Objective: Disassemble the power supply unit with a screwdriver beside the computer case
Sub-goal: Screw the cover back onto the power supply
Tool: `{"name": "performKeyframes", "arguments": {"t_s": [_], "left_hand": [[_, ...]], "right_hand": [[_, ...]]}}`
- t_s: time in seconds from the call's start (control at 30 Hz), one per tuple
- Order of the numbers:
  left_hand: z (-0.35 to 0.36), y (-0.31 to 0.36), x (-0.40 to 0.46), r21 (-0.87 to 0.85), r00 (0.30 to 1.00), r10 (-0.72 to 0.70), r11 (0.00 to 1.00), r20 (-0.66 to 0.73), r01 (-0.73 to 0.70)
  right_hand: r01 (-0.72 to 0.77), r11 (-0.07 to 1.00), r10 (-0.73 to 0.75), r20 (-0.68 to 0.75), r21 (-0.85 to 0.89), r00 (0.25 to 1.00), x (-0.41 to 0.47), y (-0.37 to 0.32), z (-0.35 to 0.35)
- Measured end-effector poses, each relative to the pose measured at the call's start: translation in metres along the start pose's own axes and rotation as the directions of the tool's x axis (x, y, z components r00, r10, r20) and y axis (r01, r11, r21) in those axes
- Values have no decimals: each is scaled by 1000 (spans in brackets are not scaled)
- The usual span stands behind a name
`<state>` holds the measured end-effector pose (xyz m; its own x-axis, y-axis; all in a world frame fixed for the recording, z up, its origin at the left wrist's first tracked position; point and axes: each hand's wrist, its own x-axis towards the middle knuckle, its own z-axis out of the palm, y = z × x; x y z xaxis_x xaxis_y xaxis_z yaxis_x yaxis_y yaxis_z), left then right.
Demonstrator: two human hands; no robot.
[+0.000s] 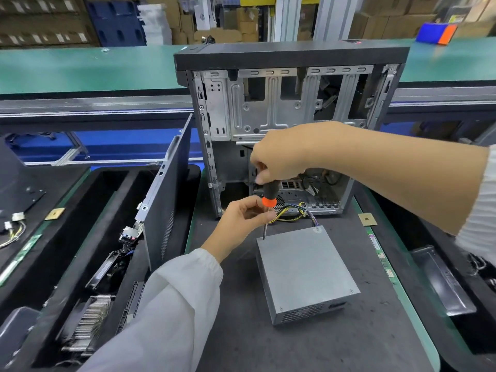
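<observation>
Head view: power supply unit (306, 267) lies flat on the dark mat (308, 350) at centre-bottom of the frame, just in front of the open computer case (284, 108), its wire bundle (292, 210) running back toward the case. Right hand (281, 154) is wrapped round the top of the black-and-orange screwdriver (268, 196), held near upright, tip on the unit's upper-left corner. Left hand (243, 221) pinches the shaft just under the orange collar, fingers curled. Removed side panel (163, 205) stands on edge at centre-left. Small round sticker on the unit's top, text unreadable. Two gold chips (367, 219) sit on the bench edges.
</observation>
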<state>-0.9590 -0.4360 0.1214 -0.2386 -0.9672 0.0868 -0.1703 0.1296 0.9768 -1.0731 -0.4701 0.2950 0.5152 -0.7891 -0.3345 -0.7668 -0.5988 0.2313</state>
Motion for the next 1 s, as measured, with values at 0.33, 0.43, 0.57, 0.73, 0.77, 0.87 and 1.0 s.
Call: {"name": "performKeyframes", "arguments": {"t_s": [0.33,0.43,0.57,0.73,0.77,0.87,1.0], "left_hand": [[2,-4,4,10,997,7,1000,-71,-6],[6,-7,5,5,998,2,1000,-63,-2],[-5,-15,2,216,991,-48,976,122,21],[-6,-26,-6,472,990,-59,882,127,-8],[-4,-26,-7,478,994,-48,878,97,-4],[-1,-27,-7,516,999,-17,857,44,-8],[0,-29,-11,634,999,43,772,21,-46]], "right_hand": [[-145,950,134,58,276,989,-5,8,3],[-109,980,113,-16,167,993,0,7,11],[12,992,-9,-26,127,1000,-2,11,9],[119,966,-91,-130,230,987,-9,10,10],[126,960,-88,-156,252,984,-10,10,11],[127,939,-68,-191,320,979,-14,11,16],[86,922,-4,-211,377,977,-22,20,22]]}}
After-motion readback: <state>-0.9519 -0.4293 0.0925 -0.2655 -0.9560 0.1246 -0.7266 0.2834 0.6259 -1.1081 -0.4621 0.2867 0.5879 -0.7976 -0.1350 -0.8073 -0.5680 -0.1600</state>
